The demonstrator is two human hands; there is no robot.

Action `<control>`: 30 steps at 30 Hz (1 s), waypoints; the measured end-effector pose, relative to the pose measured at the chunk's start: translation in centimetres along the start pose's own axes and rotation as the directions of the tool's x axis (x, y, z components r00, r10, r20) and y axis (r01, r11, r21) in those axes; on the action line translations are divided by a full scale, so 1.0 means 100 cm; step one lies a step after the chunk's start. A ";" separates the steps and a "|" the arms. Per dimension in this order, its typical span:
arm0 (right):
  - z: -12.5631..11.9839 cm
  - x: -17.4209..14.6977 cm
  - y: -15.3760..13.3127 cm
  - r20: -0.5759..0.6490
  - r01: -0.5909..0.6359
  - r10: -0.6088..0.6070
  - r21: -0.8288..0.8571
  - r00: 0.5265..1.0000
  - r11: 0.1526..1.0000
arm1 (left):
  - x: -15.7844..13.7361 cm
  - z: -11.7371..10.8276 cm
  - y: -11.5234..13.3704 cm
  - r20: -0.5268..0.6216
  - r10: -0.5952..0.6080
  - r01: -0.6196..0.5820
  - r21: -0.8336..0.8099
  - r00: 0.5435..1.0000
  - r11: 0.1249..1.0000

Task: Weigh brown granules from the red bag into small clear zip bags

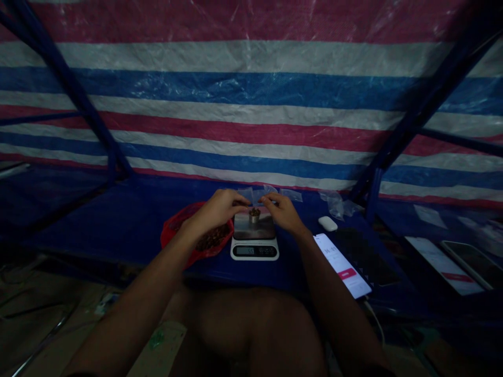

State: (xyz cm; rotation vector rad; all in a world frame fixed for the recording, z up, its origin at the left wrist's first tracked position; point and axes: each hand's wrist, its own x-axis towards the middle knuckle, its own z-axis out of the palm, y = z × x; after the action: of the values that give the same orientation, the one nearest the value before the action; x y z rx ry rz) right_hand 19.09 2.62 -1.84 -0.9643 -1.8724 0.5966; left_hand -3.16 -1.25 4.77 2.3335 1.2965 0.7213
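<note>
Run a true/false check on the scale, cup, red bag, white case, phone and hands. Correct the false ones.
1. The small metal cup stands on the scale. True.
2. The red bag lies right of the scale. False: it lies left.
3. The white case lies right of the scale. True.
4. The phone nearest the scale has a dark screen. False: it is lit.
5. The left hand and right hand are at the knees. False: both are at the scale's far end.
</note>
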 end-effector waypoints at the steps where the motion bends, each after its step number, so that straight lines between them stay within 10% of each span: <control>1: 0.000 0.000 0.001 0.001 0.005 -0.005 -0.002 1.000 1.000 | 0.007 0.004 0.000 0.025 0.015 -0.014 -0.007 1.000 1.000; 30: -0.001 0.002 0.000 -0.043 0.032 -0.031 0.011 0.999 0.999 | 0.019 0.019 -0.010 0.076 -0.008 0.021 -0.166 0.997 0.986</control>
State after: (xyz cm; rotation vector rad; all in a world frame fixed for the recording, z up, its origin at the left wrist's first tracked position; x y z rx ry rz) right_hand 19.11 2.77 -1.70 -0.9311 -1.8411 0.5636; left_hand -1.82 0.76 3.19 2.1942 1.1730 0.7021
